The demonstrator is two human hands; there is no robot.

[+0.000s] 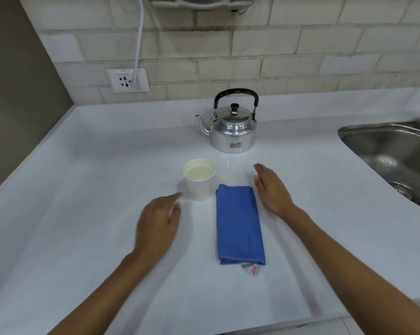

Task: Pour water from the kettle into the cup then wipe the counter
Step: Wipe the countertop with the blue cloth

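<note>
Looking down from the head camera, the sink [394, 151] is running off the right edge, only a sliver of its tap is showing, and the plug at the wall socket [127, 80] is too blurred to read. A small label is peeking from under the near end of the cloth, its print illegible. The kettle [232, 124] is standing upright at the far middle of the white counter [83, 189], shiny metal with a black handle raised and its spout pointing left. The cup [199, 178], white paper, is sitting nearer and slightly left of it, holding clear water. The blue cloth [239, 223] is lying folded in a long strip just right of the cup. The left hand [158, 226] is hovering near and left of the cup, fingers loosely spread, gripping nothing. The right hand [271, 189] is lying flat with fingers extended just beside the cloth's far right edge, holding nothing, well short of the kettle.
</note>
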